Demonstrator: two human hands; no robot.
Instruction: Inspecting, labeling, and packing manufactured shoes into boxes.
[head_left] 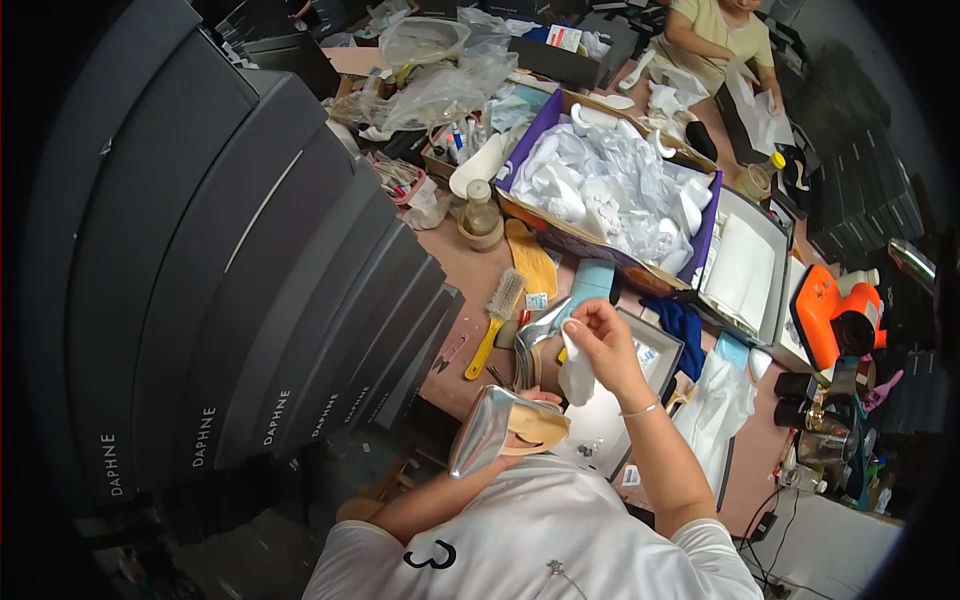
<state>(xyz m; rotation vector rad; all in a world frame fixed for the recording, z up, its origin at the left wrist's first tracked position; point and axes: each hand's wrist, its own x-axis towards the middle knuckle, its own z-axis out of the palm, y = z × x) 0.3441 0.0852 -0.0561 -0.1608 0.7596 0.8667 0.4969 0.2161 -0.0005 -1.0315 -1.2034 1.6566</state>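
A silver pointed shoe (483,428) with a tan insole is held close to my body, its toe turned to the lower left. My left hand (541,397) wraps round it, with part of the palm hidden by the shoe. Above and to the right, my right hand (606,347) pinches a crumpled white tissue (577,374) that hangs down from the fingertips. Beyond the shoe lies another silver shoe (541,328), partly covered by my hands. An open box (660,345) sits under my right forearm.
Tall stacks of dark grey shoe boxes (250,250) wall off the left. A yellow brush (496,318) and a glass bottle (480,212) stand near a purple box (706,240) of white wrapping. An orange tool (820,318) lies right. Across the table sits another person (715,45).
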